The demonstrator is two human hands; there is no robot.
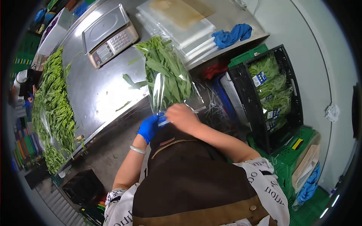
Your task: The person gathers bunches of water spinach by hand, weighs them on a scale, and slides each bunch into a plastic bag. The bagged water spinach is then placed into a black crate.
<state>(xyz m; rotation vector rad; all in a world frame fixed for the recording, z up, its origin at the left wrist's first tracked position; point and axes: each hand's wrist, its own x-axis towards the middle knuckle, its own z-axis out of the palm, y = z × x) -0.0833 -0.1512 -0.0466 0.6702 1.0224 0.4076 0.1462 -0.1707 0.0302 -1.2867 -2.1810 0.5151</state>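
A clear plastic bag [158, 98] filled with leafy greens [166, 71] lies over the near edge of the metal table [94, 90], its end towards my body. My left hand [149, 126], in a blue glove, is closed on the left corner of that end. Bare, my right hand [181, 116] is closed on the same end just to the right, its fingers bent inward and partly hidden. The two hands are close together in front of my brown apron [188, 177]. A few loose leaves [132, 82] lie on the table beside the bag.
A digital scale [113, 41] stands at the back of the table. Flat plastic bags [181, 26] and a blue cloth [233, 35] lie to its right. A long pile of greens [54, 105] covers the left side. At right, a black crate [249, 101] holds bagged greens above green crates [288, 158].
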